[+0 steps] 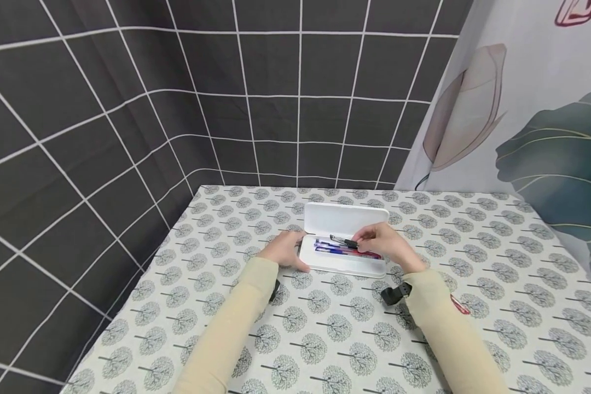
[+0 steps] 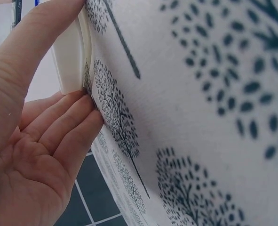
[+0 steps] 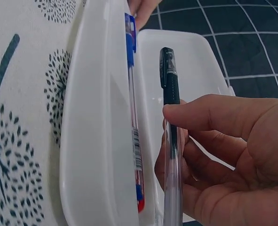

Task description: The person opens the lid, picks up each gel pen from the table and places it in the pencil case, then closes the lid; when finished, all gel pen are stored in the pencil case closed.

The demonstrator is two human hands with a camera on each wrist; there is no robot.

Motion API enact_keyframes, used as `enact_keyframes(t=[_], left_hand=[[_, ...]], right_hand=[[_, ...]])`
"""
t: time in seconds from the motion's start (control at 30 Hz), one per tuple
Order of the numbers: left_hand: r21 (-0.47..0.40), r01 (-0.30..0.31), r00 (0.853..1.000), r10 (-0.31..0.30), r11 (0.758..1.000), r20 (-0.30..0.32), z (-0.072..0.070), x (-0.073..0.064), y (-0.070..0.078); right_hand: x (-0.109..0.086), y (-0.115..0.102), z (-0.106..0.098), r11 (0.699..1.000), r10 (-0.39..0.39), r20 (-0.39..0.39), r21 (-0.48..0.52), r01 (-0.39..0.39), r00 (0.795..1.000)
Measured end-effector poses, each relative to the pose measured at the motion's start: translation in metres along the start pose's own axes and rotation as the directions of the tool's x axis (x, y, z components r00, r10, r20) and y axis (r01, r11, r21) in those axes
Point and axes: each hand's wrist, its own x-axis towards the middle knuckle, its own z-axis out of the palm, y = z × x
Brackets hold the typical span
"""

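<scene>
A white pencil case (image 1: pixel 345 268) lies on the table with its lid (image 1: pixel 345 217) raised at the back. My left hand (image 1: pixel 284 249) holds the case's left end, thumb at the front corner and fingers farther back; the left wrist view shows the fingertips against the white wall (image 2: pixel 68 70). Between thumb and fingers, my right hand (image 1: pixel 383 242) pinches a clear-barrelled pen with a black cap (image 3: pixel 170 87), tilted above the case. Inside lie several pens, blue-capped ones (image 1: pixel 327 250) among them. A red one (image 1: pixel 372 255) is partly hidden by the right hand.
A tree-patterned cloth (image 1: pixel 325 328) covers the table. Some slim red object (image 1: pixel 459 305) shows beside the right sleeve, partly hidden. Behind the table hangs a dark grid-patterned curtain (image 1: pixel 325 120), with a leaf-patterned one (image 1: pixel 537 137) at the right.
</scene>
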Motion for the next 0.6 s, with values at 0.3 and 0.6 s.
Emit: enact_keyframes(t=[0.3, 0.6], left_hand=[[-0.011, -0.01, 1.0, 0.01, 1.0, -0.002, -0.002, 0.002, 0.001], [-0.019, 0.024, 1.0, -0.024, 1.0, 0.005, 0.001, 0.0, 0.002]], right_hand=[[0.01, -0.005, 0.015, 0.999, -0.024, -0.021, -0.024, 0.023, 0.999], [0.009, -0.01, 0.023, 0.996, -0.057, -0.094, -0.066, 0.051, 0.994]])
